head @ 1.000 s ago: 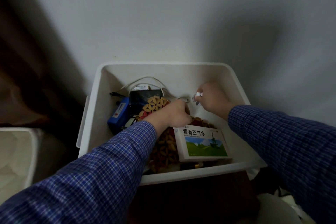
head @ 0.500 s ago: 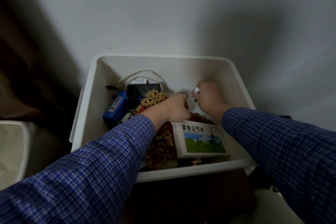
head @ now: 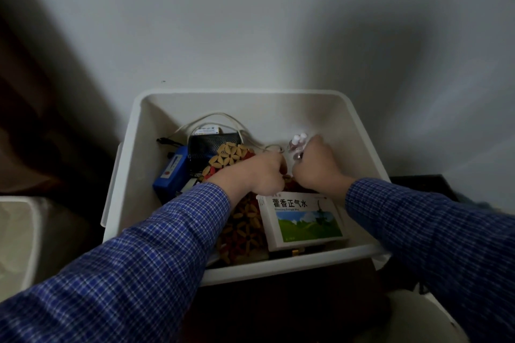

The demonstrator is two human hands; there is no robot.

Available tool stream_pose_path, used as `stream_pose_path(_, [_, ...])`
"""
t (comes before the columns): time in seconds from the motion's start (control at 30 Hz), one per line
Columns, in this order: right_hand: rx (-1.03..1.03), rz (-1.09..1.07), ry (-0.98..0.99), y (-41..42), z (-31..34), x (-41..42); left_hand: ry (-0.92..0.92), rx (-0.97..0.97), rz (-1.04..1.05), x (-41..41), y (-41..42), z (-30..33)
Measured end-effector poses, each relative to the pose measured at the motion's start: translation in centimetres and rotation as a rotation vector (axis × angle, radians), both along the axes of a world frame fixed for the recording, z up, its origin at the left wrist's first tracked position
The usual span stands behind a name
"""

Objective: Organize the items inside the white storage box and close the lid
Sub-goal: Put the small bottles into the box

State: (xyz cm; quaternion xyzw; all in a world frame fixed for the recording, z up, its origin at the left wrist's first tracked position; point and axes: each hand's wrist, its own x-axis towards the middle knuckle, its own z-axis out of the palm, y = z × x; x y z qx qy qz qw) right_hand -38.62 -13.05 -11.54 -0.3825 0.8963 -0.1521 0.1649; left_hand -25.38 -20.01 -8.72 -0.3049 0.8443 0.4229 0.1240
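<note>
The white storage box (head: 122,170) stands open against the wall, with no lid in view. Inside lie a wooden flower-pattern mat (head: 239,220), a blue box (head: 170,172), a black mesh pouch (head: 211,145), a white cable (head: 211,117) and a medicine carton with a green landscape (head: 301,217). My left hand (head: 262,172) is closed low over the mat; what it grips is hidden. My right hand (head: 317,167) is closed around small clear bottles with white caps (head: 297,142), held just above the contents. The two hands almost touch.
A pale wall rises right behind the box. A second white container (head: 22,237) stands at the left. Dark furniture fills the left edge, and a dark object (head: 418,184) sits to the right of the box. Another white surface (head: 418,315) shows bottom right.
My right hand has lifted slightly, and the white-capped bottles now stick out above its fingers. My left hand stayed on the mat. The view shifted a little.
</note>
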Motion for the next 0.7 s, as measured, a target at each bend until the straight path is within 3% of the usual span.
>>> stream_pose_path(0.17, [-0.082,-0.108,-0.031,-0.5,-0.2,0.2,-0.033,-0.026,-0.056,0.2,0.4,0.2])
stream_pose_path(0.3, [0.022,-0.154,-0.010,-0.8,-0.1,0.5,-0.024,-0.074,-0.053,0.5,0.4,0.2])
stream_pose_path(0.53, [0.036,0.021,0.106,0.0,0.0,0.2,-0.084,-0.442,-0.198,0.8,0.7,0.4])
stream_pose_path(0.7, [-0.064,0.023,0.152,-0.2,-0.2,-0.2,-0.111,-0.531,-0.234,1.1,0.8,1.1])
